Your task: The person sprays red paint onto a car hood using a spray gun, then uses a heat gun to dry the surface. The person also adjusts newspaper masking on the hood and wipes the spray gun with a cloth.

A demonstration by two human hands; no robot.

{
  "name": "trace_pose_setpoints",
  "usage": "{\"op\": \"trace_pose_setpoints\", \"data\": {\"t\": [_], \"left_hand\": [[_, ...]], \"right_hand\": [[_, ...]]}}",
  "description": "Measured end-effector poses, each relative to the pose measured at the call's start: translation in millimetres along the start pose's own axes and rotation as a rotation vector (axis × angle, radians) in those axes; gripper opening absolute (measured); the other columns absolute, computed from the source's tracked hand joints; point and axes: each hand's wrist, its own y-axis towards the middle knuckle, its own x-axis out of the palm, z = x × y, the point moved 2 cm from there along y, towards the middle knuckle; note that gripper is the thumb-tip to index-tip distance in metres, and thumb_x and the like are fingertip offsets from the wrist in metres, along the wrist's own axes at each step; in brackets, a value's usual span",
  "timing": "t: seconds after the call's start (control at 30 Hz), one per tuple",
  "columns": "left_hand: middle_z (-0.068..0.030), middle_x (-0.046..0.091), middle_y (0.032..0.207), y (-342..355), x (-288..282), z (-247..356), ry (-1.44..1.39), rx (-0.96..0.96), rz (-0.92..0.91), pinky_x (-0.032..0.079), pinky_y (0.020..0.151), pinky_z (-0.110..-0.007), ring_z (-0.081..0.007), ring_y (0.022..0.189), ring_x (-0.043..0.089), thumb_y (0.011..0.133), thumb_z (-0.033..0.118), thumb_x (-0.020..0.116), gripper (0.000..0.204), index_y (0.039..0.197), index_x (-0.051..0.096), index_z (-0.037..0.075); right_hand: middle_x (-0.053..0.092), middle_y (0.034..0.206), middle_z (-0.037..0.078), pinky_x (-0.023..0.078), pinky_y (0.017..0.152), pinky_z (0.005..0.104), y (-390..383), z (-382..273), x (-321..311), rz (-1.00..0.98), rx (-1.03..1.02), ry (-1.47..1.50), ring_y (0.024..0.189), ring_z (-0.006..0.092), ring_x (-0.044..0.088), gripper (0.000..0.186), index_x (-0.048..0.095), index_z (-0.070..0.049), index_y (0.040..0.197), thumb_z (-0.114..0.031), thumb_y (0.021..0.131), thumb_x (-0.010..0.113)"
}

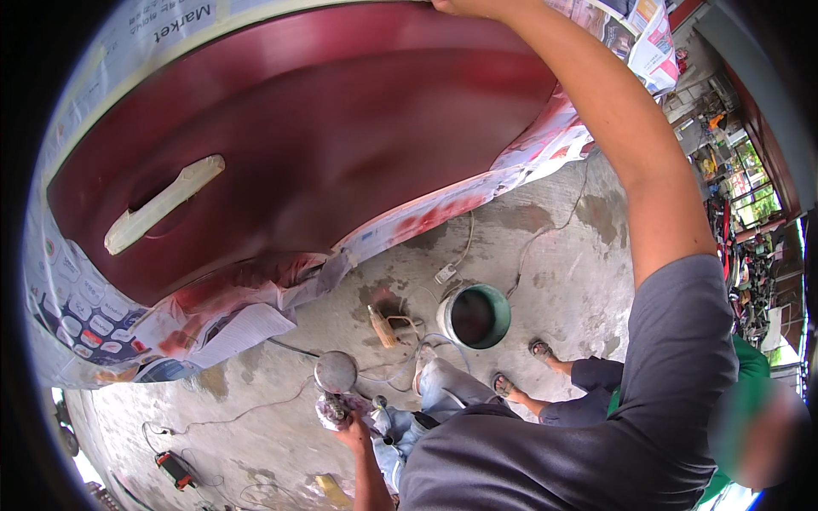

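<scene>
My left hand (351, 430), low in the view, is closed on a paint spray gun (336, 409) with a round metal cup (335, 372) on top. The gun is held in front of my waist, apart from the car door. My right arm is raised, and my right hand (469, 7) is at the upper edge of the dark red door panel (358, 128). Its fingers are mostly cut off by the picture's edge. The door handle (166, 204) is covered in pale masking tape. Masking newspaper (94, 315) with red overspray surrounds the panel.
A pale green bucket (503, 317) with dark liquid stands on the stained concrete floor (545, 255). Hoses and cords lie around it, with a power strip (445, 273) and an orange-black device (175, 470). A person in green with sandals (504, 386) stands close on my right.
</scene>
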Motion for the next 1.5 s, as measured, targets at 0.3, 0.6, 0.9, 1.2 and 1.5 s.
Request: {"op": "trace_pose_setpoints", "data": {"t": [0.3,0.6,0.9,1.2,1.5], "left_hand": [[-0.0175,0.061,0.119,19,-24,-25,-0.027,-0.021,-0.019,0.05,0.094,-0.037,-0.025,0.105,0.062,0.072,-0.005,0.055,0.057,0.129,0.051,-0.009],[-0.0148,0.063,0.112,36,-31,-33,-0.074,0.018,0.072,0.051,0.091,-0.036,-0.0227,0.099,0.064,0.073,-0.005,0.056,0.053,0.126,0.054,-0.006],[-0.0148,0.062,0.116,31,-37,-13,0.004,-0.015,-0.006,0.049,0.093,-0.036,-0.0231,0.104,0.062,0.075,-0.006,0.06,0.052,0.126,0.053,-0.006],[-0.0108,0.061,0.108,43,-1,53,-0.082,0.014,-0.196,0.051,0.089,-0.033,-0.0208,0.096,0.062,0.071,0.0,0.061,0.056,0.126,0.05,-0.004],[-0.0035,0.063,0.086,30,37,132,0.073,0.238,-0.453,0.05,0.07,-0.032,-0.0159,0.079,0.059,0.076,0.02,0.074,0.029,0.095,0.062,0.001]], "right_hand": [[0.066,0.104,0.018,0.052,0.081,0.0447,7,-6,-1,-0.051,0.019,0.005,0.095,0.0383,0.064,0.046,0.06,-0.008,0.125,-0.007,0.079,0.061],[0.064,0.102,0.015,0.053,0.075,0.0463,23,-34,-14,-0.066,0.073,-0.198,0.089,0.0385,0.064,0.046,0.06,-0.013,0.122,-0.01,0.076,0.06],[0.066,0.104,0.015,0.053,0.075,0.0455,53,-105,-68,0.374,0.315,0.068,0.089,0.0342,0.067,0.051,0.059,-0.011,0.122,-0.027,0.075,0.07],[0.067,0.078,0.009,0.05,0.068,0.0337,-240,-405,128,0.122,1.095,1.216,0.072,0.0165,0.063,0.01,0.064,-0.003,0.095,-0.013,0.093,0.061],[0.059,0.129,0.017,0.045,0.1,0.0357,-223,-592,83,-0.137,1.008,1.47,0.122,0.0242,0.055,0.077,0.046,0.0,0.139,-0.041,0.083,0.079]]}}
